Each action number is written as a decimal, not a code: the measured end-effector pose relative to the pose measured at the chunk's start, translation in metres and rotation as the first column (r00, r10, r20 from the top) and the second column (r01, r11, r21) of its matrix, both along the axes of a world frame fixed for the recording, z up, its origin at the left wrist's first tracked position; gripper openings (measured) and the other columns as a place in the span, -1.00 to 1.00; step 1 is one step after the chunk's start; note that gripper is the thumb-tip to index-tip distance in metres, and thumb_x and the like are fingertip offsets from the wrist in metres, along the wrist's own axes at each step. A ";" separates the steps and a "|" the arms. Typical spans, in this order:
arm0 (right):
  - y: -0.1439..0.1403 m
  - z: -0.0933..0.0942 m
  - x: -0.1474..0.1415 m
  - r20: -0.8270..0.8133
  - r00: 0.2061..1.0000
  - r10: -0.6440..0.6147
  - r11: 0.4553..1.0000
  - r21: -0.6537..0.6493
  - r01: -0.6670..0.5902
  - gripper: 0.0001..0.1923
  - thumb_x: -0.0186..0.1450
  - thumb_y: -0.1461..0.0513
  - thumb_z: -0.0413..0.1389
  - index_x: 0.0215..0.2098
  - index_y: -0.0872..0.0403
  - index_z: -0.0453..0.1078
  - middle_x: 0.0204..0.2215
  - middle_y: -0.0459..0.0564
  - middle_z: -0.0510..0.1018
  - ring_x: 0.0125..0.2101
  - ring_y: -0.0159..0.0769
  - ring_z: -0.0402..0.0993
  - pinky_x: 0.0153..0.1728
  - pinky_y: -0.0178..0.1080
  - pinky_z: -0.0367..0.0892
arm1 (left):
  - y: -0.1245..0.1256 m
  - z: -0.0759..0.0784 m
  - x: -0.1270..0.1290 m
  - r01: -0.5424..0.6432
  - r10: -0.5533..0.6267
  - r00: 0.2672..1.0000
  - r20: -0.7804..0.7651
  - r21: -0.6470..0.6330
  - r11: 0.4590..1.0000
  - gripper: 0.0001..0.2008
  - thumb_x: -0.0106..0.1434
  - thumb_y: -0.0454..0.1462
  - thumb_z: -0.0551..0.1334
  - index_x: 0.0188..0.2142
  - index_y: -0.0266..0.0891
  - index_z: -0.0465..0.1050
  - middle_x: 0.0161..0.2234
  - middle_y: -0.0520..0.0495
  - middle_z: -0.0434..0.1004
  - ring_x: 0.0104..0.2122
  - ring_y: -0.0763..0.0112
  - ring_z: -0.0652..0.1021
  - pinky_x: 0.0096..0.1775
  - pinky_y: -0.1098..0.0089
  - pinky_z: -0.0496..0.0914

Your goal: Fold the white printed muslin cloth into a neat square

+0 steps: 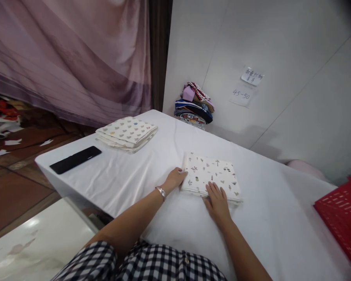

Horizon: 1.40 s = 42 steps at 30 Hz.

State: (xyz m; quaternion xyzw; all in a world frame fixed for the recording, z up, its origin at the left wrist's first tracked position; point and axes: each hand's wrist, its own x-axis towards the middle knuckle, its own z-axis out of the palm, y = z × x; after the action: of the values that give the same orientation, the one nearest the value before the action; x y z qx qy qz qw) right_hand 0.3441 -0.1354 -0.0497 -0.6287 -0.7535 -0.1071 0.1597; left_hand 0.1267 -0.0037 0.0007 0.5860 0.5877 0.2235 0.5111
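A folded white cloth (211,175) printed with small plants and leaves lies flat on the white-covered table in front of me. At its left edge my left hand (175,178), a silver bracelet on the wrist, has its fingers closed on the border. My right hand (218,203) rests on the front edge of the same cloth. Its fingers are stretched out over the top layer, while the thumb is at the near edge. Farther left lies a stack of folded cloths (127,132) with a grey, yellow and red print, touched by neither hand.
A black flat object (76,159) lies near the table's left edge. Folded fabrics (194,104) are piled at the back by the wall, below handwritten signs (242,95). On the right stands a red plastic basket (343,212). A pink curtain (76,50) hangs behind.
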 end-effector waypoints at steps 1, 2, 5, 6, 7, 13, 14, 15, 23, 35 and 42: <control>0.000 0.000 0.000 -0.002 1.000 -0.001 1.000 0.007 0.001 -0.50 0.36 0.12 -0.07 0.24 0.06 0.16 0.22 0.09 0.24 0.24 -0.12 0.08 0.19 0.02 -0.03 | 0.004 -0.001 0.002 -0.003 0.004 1.000 0.022 -0.030 1.000 -0.55 0.13 -0.04 0.23 -0.09 -0.29 0.32 -0.46 -0.04 0.52 -0.53 0.39 0.48 -0.44 0.42 0.30; 0.001 -0.001 -0.001 -0.003 1.000 -0.002 1.000 0.012 0.002 -0.50 0.36 0.13 -0.07 0.24 0.05 0.16 0.21 0.09 0.25 0.24 -0.12 0.08 0.19 0.02 -0.03 | 0.007 -0.002 0.003 0.004 -0.001 0.999 0.050 -0.058 0.998 -0.55 0.11 -0.05 0.25 -0.11 -0.30 0.33 -0.52 0.00 0.49 -0.57 0.41 0.45 -0.48 0.43 0.28; 0.003 -0.001 -0.002 -0.008 1.000 -0.007 1.000 0.026 0.007 -0.52 0.36 0.13 -0.07 0.22 0.05 0.19 0.20 0.09 0.27 0.23 -0.12 0.10 0.19 0.03 -0.03 | 0.012 -0.006 0.007 0.058 -0.045 0.991 0.129 -0.105 0.993 -0.64 0.08 -0.14 0.27 -0.19 -0.34 0.37 -0.58 0.04 0.42 -0.62 0.47 0.38 -0.55 0.46 0.22; 0.003 0.000 -0.002 -0.009 1.000 -0.008 1.000 0.029 0.008 -0.53 0.36 0.13 -0.07 0.21 0.06 0.20 0.20 0.09 0.27 0.23 -0.12 0.10 0.18 0.03 -0.02 | 0.013 -0.007 0.007 0.077 -0.061 0.988 0.145 -0.107 0.991 -0.68 0.07 -0.17 0.27 -0.23 -0.35 0.39 -0.57 0.02 0.43 -0.62 0.48 0.39 -0.56 0.46 0.22; 0.003 0.000 -0.003 -0.010 1.000 -0.006 1.000 0.030 0.007 -0.53 0.36 0.12 -0.06 0.20 0.06 0.21 0.20 0.10 0.28 0.22 -0.11 0.11 0.18 0.04 -0.02 | 0.013 -0.007 0.007 0.092 -0.075 0.985 0.153 -0.104 0.990 -0.73 0.06 -0.20 0.26 -0.27 -0.35 0.40 -0.55 0.00 0.45 -0.60 0.47 0.40 -0.55 0.46 0.23; -0.005 0.002 -0.019 -0.018 0.998 0.064 0.998 0.014 -0.064 -0.52 0.35 0.20 -0.06 0.23 0.05 0.17 0.23 0.09 0.23 0.24 -0.13 0.07 0.19 0.04 -0.02 | 0.021 0.000 -0.003 0.056 -0.057 0.998 0.028 0.019 0.998 -0.60 0.00 -0.30 0.26 -0.11 -0.28 0.39 -0.24 -0.11 0.55 -0.27 0.30 0.52 -0.32 0.44 0.33; -0.007 0.003 -0.022 -0.021 0.996 0.087 0.996 0.004 -0.087 -0.51 0.34 0.22 -0.07 0.23 0.05 0.16 0.23 0.08 0.22 0.25 -0.14 0.05 0.19 0.03 -0.02 | 0.023 0.001 -0.006 0.057 -0.053 0.997 -0.062 0.064 0.996 -0.53 0.00 -0.30 0.26 -0.04 -0.26 0.36 -0.20 -0.12 0.54 -0.22 0.28 0.52 -0.28 0.42 0.33; -0.008 0.004 -0.025 -0.025 0.993 0.114 0.993 -0.011 -0.114 -0.51 0.33 0.23 -0.07 0.24 0.06 0.15 0.24 0.07 0.21 0.26 -0.15 0.04 0.20 0.01 -0.02 | 0.025 0.001 -0.009 0.067 -0.050 0.986 -0.160 0.104 0.992 -0.49 0.01 -0.29 0.25 0.01 -0.24 0.32 -0.17 -0.12 0.54 -0.19 0.26 0.52 -0.26 0.41 0.33; -0.004 0.020 -0.011 -0.063 0.997 -0.034 0.992 -0.121 0.026 -0.54 0.36 0.14 -0.08 0.20 0.06 0.23 0.21 0.10 0.26 0.24 -0.10 0.08 0.20 0.08 -0.02 | 0.028 -0.003 -0.022 0.174 -0.096 0.906 -0.412 0.157 0.972 -0.49 0.14 -0.19 0.12 0.11 -0.18 0.19 -0.15 -0.11 0.53 -0.18 0.22 0.52 -0.23 0.37 0.30; -0.014 0.037 -0.024 -0.224 0.975 -0.011 0.970 -0.240 -0.044 -0.53 0.33 0.16 -0.01 0.20 0.03 0.23 0.22 0.08 0.24 0.24 -0.15 0.07 0.23 0.05 -0.05 | 0.051 0.030 -0.035 0.241 -0.028 0.872 -0.489 0.378 0.894 -0.49 0.18 -0.20 0.07 0.14 -0.19 0.16 -0.18 -0.11 0.53 -0.24 0.22 0.53 -0.24 0.33 0.35; -0.007 0.036 -0.004 -0.750 0.654 -0.103 0.994 -0.054 0.096 -0.66 0.31 0.10 -0.01 -0.09 0.03 0.48 -0.05 0.04 0.54 0.02 -0.21 0.40 0.10 -0.09 0.24 | 0.068 0.004 -0.052 0.212 -0.031 0.825 -0.565 0.258 0.942 -0.48 0.21 -0.18 0.05 0.16 -0.27 0.16 -0.05 -0.23 0.50 -0.12 0.14 0.52 -0.13 0.25 0.38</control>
State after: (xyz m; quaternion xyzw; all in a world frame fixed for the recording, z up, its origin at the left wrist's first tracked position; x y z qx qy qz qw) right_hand 0.3402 -0.1428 -0.0140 -0.6578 -0.5854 0.1567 0.4473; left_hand 0.0748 0.0645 0.0046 0.7348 0.6286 0.1005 0.2341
